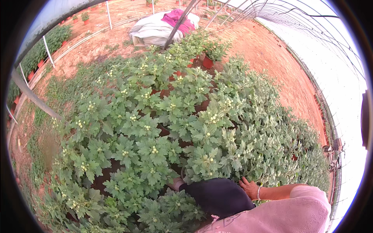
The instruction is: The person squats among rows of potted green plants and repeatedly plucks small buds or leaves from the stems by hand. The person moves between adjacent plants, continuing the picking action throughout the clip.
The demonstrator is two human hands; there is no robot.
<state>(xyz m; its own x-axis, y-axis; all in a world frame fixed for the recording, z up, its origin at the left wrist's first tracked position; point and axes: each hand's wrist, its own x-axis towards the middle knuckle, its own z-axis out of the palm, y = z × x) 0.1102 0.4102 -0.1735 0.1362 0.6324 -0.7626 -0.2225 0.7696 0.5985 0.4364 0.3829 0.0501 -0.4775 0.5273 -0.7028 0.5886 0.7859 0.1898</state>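
Note:
My right hand (249,188), with a silver-coloured bangle at the wrist, lies beside my dark-trousered knee (218,193). Its fingers are slightly apart at the edge of the leafy plants, with nothing seen between them. My left hand is out of view. Potted chrysanthemum plants (154,150) with pale green-yellow buds crowd around my legs. Just right of them, plants with duller, drooping leaves (259,139) stand close together. An ankle (176,184) shows below the trouser leg, partly hidden by leaves. My pink top (276,214) fills the lower right.
A red pot (207,62) holds a plant at the far end of the group. Beyond lies a white sheet heap (154,27) with a magenta cloth (179,20) on it. Slanting metal poles (38,97) rise at the left and back. Bare reddish soil (262,49) runs along the right.

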